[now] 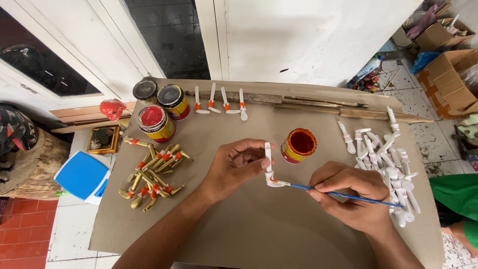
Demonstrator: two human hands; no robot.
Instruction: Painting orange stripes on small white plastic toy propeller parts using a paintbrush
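Your left hand (234,167) holds a small white piece (269,164) upright above the middle of the bench (239,234). The thumb and fingertips pinch it along its slim upper shaft. The lower end stays free.

Your right hand (348,192) grips a thin blue brush (343,196) like a pen. The fingers are closed around the handle. The brush tip touches the lower end of the piece, where a spot of orange paint shows.

**Handling**
- The piece looks light and rigid, with a thin stem that would probably snap if bent. Use a light pinch.
- Hold it by the bare white shaft, well apart from the wet paint at the bottom. Fresh paint is likely to smear and to make the surface slippery.
- The brush looks light and slender, so a loose fingertip grip near the bristle end should suffice.

**Surroundings**
- An open tin of orange paint (298,145) stands just beyond the hands.
- Unpainted white pieces (391,169) lie heaped at the right.
- Gold pieces (152,174) with orange bands lie at the left.
- Four white pieces with orange bands (220,103) lie in a row at the far edge.
- Three more tins (160,107) stand at the far left.
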